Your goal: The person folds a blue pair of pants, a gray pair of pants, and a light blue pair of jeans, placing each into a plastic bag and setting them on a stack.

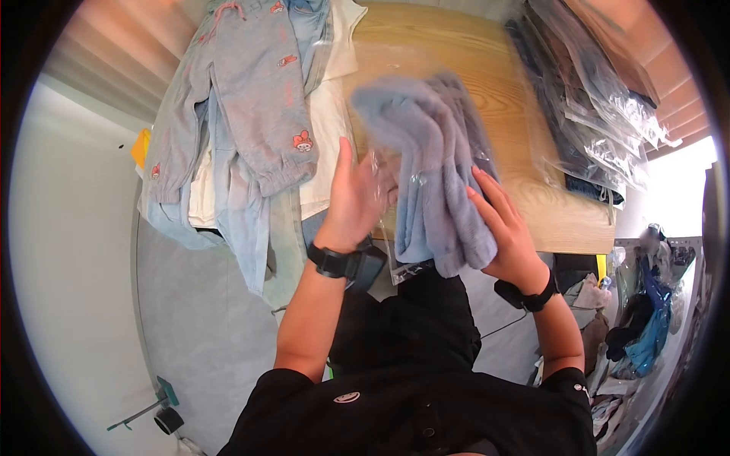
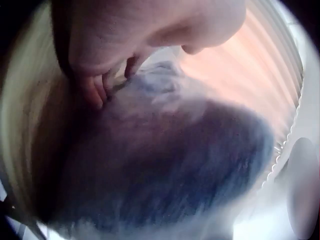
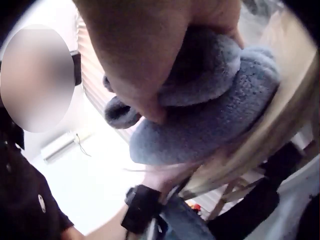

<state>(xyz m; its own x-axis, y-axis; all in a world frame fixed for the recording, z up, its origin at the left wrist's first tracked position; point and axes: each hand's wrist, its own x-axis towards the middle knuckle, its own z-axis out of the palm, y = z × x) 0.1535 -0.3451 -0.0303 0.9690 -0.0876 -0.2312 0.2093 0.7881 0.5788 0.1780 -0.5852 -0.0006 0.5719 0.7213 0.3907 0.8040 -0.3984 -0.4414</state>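
Observation:
A folded blue-grey fuzzy garment [image 1: 441, 159] is held over the table's front edge, with clear plastic film [image 1: 385, 251] around its left side. My right hand [image 1: 513, 243] grips the garment's right side; the right wrist view shows fingers and thumb around the thick folds [image 3: 200, 130]. My left hand [image 1: 353, 197] is at the left side by the film, thumb raised and fingers relaxed towards the garment, slightly blurred. Close below the left hand's fingers [image 2: 97, 92], the left wrist view shows the dark fuzzy cloth [image 2: 165, 155]; whether they touch it I cannot tell.
Grey pants with red cartoon patches [image 1: 262, 99] lie on jeans and white clothes at the left of the wooden table [image 1: 426, 34]. Bagged clothes [image 1: 585, 99] are stacked at the right. More clothes [image 1: 646, 327] fill a rack at the far right.

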